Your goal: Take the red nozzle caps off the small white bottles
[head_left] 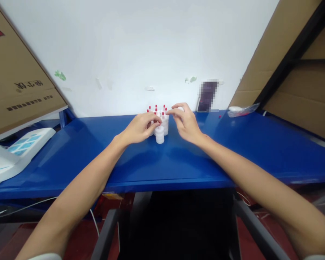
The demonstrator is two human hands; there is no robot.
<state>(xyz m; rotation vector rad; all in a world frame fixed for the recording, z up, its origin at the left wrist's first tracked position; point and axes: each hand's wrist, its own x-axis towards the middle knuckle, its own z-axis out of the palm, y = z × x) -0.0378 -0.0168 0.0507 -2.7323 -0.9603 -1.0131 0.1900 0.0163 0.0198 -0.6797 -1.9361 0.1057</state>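
Note:
A small white squeeze bottle with a red tip (159, 135) stands upright at the front of a tight group of similar bottles (165, 126). My left hand (141, 126) is closed at its top, thumb and fingers pinching around the red tip, which they partly cover. To the right of the group, my right hand (186, 123) is raised with fingers curved and apart, its fingertips close to the red tips. A pale patch shows between its fingers; I cannot tell whether it is the wall or an object. Both hands hide part of the group.
The bottles stand on a blue table (162, 168) against a white wall. A phone (205, 101) leans there, with a small red piece (220, 116) and a clear plastic bag (242, 110) farther right. A white device (24, 148) sits left. Cardboard (18, 72) flanks the table.

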